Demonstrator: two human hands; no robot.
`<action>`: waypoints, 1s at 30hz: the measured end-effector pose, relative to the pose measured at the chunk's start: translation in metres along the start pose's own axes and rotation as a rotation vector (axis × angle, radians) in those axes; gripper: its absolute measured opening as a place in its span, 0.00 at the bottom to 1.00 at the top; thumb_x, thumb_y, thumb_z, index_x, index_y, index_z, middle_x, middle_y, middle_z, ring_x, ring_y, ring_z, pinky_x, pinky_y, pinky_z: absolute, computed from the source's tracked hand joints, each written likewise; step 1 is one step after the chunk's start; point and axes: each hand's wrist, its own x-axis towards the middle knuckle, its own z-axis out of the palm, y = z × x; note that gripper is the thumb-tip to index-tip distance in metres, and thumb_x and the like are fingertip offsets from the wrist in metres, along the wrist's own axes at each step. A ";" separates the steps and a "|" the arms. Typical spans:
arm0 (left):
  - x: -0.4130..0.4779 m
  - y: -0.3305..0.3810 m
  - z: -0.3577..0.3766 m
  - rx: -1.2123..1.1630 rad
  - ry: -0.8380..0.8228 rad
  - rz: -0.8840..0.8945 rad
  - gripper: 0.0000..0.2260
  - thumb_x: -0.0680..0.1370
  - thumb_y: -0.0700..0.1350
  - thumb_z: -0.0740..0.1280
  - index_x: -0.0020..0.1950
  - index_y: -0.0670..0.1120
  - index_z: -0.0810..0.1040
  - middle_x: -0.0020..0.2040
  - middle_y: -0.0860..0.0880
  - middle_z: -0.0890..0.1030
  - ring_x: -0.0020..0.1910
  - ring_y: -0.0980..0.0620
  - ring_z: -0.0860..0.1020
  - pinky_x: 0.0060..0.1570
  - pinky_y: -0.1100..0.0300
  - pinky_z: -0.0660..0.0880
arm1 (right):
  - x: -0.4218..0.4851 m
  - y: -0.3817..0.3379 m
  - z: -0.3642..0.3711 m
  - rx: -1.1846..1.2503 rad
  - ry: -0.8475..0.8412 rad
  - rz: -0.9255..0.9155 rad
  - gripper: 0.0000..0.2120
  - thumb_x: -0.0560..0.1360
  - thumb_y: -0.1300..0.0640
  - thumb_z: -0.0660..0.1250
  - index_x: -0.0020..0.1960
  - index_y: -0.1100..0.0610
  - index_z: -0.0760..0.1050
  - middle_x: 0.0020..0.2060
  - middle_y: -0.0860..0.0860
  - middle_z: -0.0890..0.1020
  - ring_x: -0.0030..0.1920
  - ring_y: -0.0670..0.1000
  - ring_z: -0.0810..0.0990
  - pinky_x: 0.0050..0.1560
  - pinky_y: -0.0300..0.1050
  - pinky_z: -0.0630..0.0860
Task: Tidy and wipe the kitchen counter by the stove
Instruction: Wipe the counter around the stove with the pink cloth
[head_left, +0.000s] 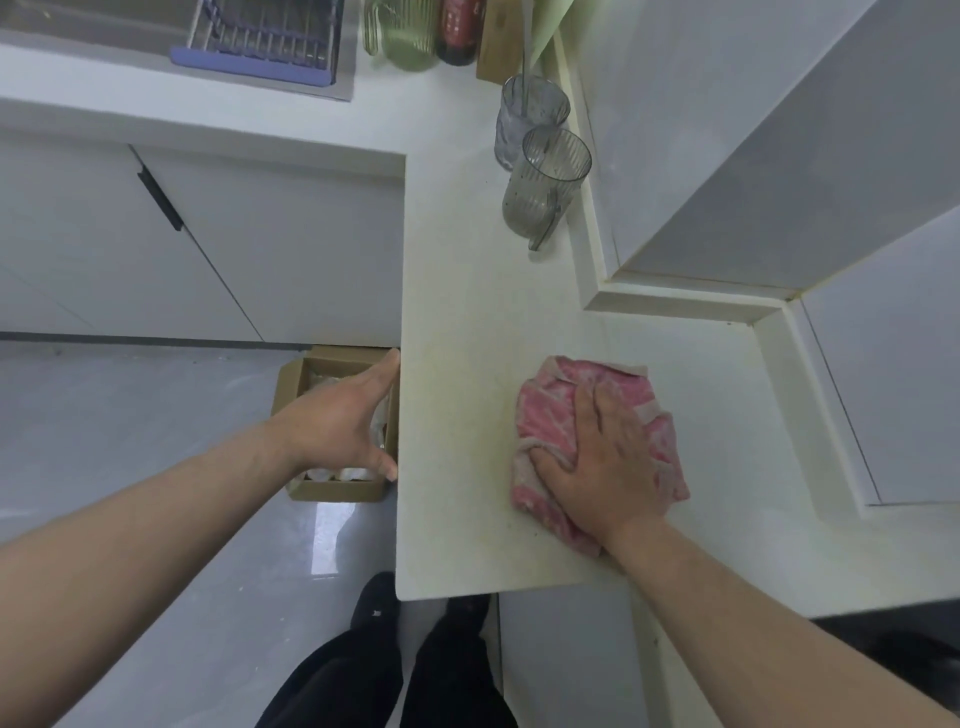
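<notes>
Both bare forearms come up from the bottom of the frame, over dark trousers and a black shoe at bottom centre. At right of centre my right hand (602, 467) lies flat on a crumpled pink-and-white terry cloth (556, 395). The fingers are straight and a little spread, pressing the cloth onto the cream-white stone counter (467, 312) rather than gripping it. At left of centre my left hand (337, 421) holds nothing. Its fingers are straight and the thumb is spread wide, with the tips right at the counter's left edge. Whether they touch the edge I cannot tell. Below that hand, on the grey floor, stands an open brown cardboard box (291, 379).

As I judge it, the wiping is under way but far from finished. A yellowish film and a few dark specks show on the counter to the left of the cloth and above it, toward the top of the frame. The tidying looks partly done. Two ribbed grey clear tumblers (545, 187) stand close together against the wall at upper centre. Above them at the top edge are a ribbed green glass jug (405, 36) and a dark bottle with a red label (457, 31). The strip around the tumblers is left to wipe, and so is the stretch toward the black stove (893, 639) at lower right.
</notes>
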 end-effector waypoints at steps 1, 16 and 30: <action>-0.001 0.001 0.000 0.004 0.000 -0.003 0.63 0.57 0.53 0.83 0.75 0.68 0.39 0.74 0.61 0.66 0.66 0.52 0.72 0.45 0.61 0.70 | -0.007 0.000 0.002 0.000 -0.009 0.001 0.45 0.73 0.27 0.49 0.80 0.51 0.42 0.80 0.52 0.47 0.79 0.52 0.44 0.77 0.49 0.41; -0.011 0.001 0.002 0.090 -0.015 -0.025 0.60 0.60 0.60 0.80 0.76 0.65 0.38 0.77 0.54 0.64 0.69 0.48 0.71 0.59 0.47 0.76 | -0.109 0.011 0.034 -0.021 -0.057 0.017 0.45 0.70 0.24 0.40 0.79 0.50 0.40 0.80 0.52 0.50 0.79 0.54 0.48 0.77 0.48 0.41; -0.006 -0.006 0.006 0.073 -0.014 0.016 0.61 0.59 0.59 0.81 0.74 0.69 0.36 0.75 0.58 0.66 0.66 0.47 0.74 0.58 0.46 0.76 | -0.003 0.005 -0.001 -0.040 -0.026 -0.010 0.45 0.70 0.26 0.41 0.80 0.50 0.42 0.80 0.51 0.46 0.79 0.51 0.45 0.74 0.44 0.39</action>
